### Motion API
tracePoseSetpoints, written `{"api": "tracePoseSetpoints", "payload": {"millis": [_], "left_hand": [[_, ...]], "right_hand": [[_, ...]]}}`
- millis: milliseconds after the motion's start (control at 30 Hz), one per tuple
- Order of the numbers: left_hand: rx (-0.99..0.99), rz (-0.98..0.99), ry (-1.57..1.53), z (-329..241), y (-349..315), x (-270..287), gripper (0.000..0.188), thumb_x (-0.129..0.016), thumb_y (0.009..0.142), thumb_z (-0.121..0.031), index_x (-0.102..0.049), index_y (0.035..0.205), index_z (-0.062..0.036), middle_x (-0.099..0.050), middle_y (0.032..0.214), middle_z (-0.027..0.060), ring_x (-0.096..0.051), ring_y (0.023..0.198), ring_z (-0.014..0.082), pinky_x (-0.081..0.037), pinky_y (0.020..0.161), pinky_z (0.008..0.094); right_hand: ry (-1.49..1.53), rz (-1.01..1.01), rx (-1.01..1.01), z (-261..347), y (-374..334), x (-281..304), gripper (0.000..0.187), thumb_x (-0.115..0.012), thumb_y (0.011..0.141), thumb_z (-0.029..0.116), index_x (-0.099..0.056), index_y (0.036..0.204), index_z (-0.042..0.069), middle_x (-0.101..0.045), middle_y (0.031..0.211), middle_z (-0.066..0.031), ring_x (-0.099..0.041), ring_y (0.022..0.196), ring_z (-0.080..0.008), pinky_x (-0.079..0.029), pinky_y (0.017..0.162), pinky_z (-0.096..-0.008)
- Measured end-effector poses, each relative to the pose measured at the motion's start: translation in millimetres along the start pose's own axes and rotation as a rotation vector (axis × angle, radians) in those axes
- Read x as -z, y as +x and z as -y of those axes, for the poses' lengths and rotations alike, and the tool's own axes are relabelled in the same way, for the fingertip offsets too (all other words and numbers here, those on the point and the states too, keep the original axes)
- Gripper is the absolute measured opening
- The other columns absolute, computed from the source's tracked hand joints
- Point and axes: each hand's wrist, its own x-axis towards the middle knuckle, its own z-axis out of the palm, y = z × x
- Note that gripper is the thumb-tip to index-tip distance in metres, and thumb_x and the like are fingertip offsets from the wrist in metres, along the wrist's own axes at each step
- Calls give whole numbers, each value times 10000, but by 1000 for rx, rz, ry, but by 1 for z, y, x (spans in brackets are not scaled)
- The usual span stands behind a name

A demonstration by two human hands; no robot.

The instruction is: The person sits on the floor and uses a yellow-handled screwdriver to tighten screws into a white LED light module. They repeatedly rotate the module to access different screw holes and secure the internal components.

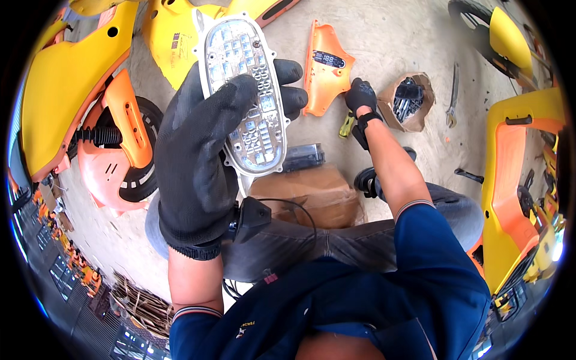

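Note:
Held up close in my left hand (pixel 201 138), in a black glove, is an oval display panel (pixel 246 96) with a white rim. Rows of clear, shiny cells fill its face, and small screw tabs stick out around its edge. My gloved fingers and thumb wrap round it from both sides. Farther off, my right hand (pixel 362 95), also in a black glove, has its fingers curled low beside an orange cover (pixel 327 84) with a dark display. A yellow-green handled tool (pixel 347 124) shows at that hand's near side. The curled fingers hide what they hold, if anything.
A torn-open bag (pixel 414 102) of dark parts lies right of my right hand, and a wrench (pixel 454 96) beyond it. Before my lap stand a cardboard box (pixel 318 195) and a dark case (pixel 304 157). Yellow-orange scooter bodies (pixel 78 90) flank both sides.

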Motion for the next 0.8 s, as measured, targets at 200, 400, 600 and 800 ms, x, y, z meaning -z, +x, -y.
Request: {"api": "tracePoseSetpoints", "payload": {"millis": [200,400,600,800], "left_hand": [[6,-58,15,2,-2,-5,446,-472,980,-144,-415,1362,78,-610,1182,272,-679,970,295,-618,728,394],[3,-26,15,2,0,0,443,-465,980,-137,-412,1362,81,-611,1182,267,-677,967,284,-616,734,397],[-18,19,58,2,0,-1,437,-468,982,-142,-417,1355,81,-614,1169,265,-675,968,284,-621,727,397],[27,-5,-18,-2,-2,-4,427,-468,982,-139,-422,1345,81,-614,1165,262,-675,971,291,-631,693,397]], "right_hand": [[506,29,-279,-19,32,-45,525,-628,859,354,-518,1215,-16,-674,944,-270,-690,734,-344,-550,755,-396],[849,345,-283,-16,15,-38,154,-643,871,106,-650,820,-39,-662,737,-126,-647,550,-227,-556,511,-325],[1226,398,-472,-13,-26,-46,106,-663,867,56,-647,838,-45,-630,693,-108,-619,528,-218,-548,491,-330],[569,392,-176,-46,-28,-63,255,-669,818,254,-693,877,7,-697,788,-175,-686,672,-294,-554,626,-424]]}}
